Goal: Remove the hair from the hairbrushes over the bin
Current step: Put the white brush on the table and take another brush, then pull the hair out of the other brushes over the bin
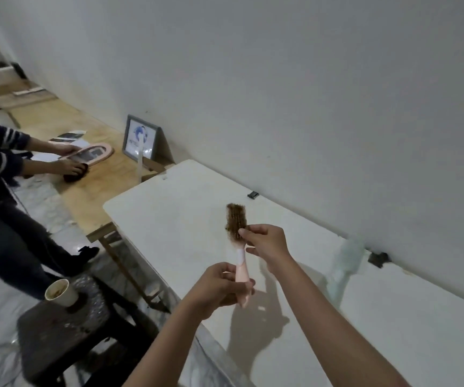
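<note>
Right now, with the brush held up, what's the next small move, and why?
Probably pull the brown hair away from the bristles: the right hand already pinches it at the pink hairbrush head, and the left hand grips the handle. No bin is visible below, only the white table.

No readable text anywhere. Framed picture (pixel 140 138) on wooden desk (pixel 96 185) carries blue round logo, lettering under it too blurred to read.

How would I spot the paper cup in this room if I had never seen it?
Start at the big white table by the wall, then look down past its near-left edge to the dark stool on the floor. The paper cup stands on that stool's top: pale, open-mouthed, brownish inside, the only cup in view.
</note>
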`<state>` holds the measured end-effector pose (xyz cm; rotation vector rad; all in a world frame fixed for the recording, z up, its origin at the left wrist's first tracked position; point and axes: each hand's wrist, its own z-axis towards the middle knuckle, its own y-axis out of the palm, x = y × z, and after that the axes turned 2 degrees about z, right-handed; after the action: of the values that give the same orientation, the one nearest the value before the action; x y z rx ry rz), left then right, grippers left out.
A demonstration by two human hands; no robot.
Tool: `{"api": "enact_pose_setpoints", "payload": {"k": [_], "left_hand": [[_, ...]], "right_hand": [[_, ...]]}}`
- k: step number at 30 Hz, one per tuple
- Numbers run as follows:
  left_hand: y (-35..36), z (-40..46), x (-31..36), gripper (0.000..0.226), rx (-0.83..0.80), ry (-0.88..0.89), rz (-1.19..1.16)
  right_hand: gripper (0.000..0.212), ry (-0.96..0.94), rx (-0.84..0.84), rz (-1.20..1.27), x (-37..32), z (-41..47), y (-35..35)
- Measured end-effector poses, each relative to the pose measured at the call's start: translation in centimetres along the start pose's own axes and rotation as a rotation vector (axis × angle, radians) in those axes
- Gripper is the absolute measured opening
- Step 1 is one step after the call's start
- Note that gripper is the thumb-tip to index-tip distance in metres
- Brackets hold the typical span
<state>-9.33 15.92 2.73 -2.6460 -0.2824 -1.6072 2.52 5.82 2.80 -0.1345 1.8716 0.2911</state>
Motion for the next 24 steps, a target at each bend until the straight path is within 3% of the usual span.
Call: {"api": "enact_pose_setpoints", "payload": {"k": [6,10,17,21,24], "left_hand": [[-5.2,-5.7,-3.1,0.032,0.112,0.022,-0.134],[-9.9,-9.4,-5.8,0.048,0.152,0.039,-0.204],[-18.5,-15.7,-10.4,0.033,0.308,0.008,-0.229],[-22.4,-18.0,-13.5,0.033,0.413,-0.016,-0.262],[-23.9,-19.5,-16.2,0.033,0.48,-0.037,-0.258]], "right_hand": [[0.029,-0.032,-0.112,-0.082,2.3,-3.9,6.6],[0.031,-0.059,-0.259,-0.173,4.3,-7.4,11.7],[0.026,0.007,-0.397,-0.193,9.6,-12.0,22.3],[0.044,0.012,-0.432,-0.249,14.0,-13.4,27.2],[0.029,0.05,-0.46,-0.248,17.4,-14.7,29.3]]}}
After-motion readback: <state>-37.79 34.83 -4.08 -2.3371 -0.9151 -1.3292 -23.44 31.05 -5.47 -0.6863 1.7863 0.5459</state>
